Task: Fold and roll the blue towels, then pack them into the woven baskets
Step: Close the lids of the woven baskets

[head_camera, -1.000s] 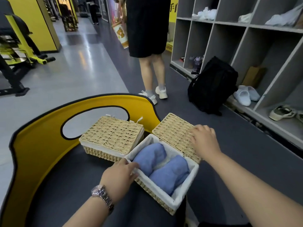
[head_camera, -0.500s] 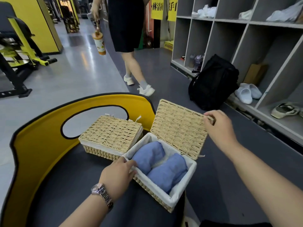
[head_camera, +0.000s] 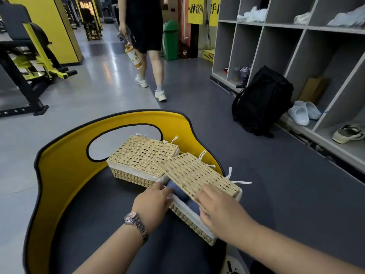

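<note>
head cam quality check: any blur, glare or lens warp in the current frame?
Head view: slight motion blur on the near basket's lid and the right hand; the left hand is sharper. Overhead lights leave glare streaks on the glossy floor. Wide-angle warp bows the shelves at the frame's edge.

The two baskets [head_camera: 138, 175] are showing rough, matt woven straw, pale tan, with the near lid [head_camera: 197, 173] in the same coarse weave. A white cloth lining [head_camera: 185, 208] and cloth ties [head_camera: 242, 182] are looking soft and matt. The towel [head_camera: 177, 189] peeking under the lid is reading as blue cloth, perhaps terry. The wristwatch [head_camera: 136, 224] is gleaming like polished metal. The grey floor [head_camera: 94, 84] is shining glossy; the darker floor [head_camera: 286, 194] is appearing matt.
</note>
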